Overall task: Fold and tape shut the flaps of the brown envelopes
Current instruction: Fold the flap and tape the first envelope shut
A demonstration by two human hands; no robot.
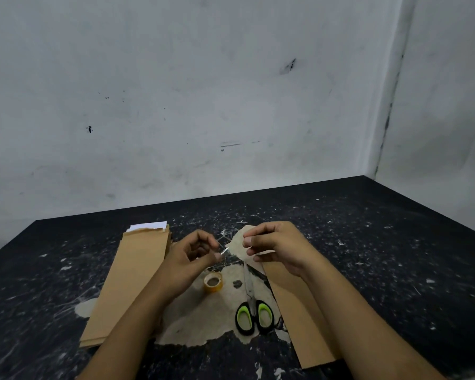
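Observation:
A stack of brown envelopes lies on the left of the dark table, white paper showing at its far end. One brown envelope lies on the right under my right forearm. My left hand pinches a small clear piece of tape between thumb and fingertip. My right hand is raised just right of it, fingers curled, pinching the tape's other end above the far end of the right envelope. A roll of clear tape stands between the envelopes.
Scissors with black and green handles lie beside the tape roll, blades pointing away. The black tabletop is worn to a pale patch in the middle. A white wall rises behind the table and at the right.

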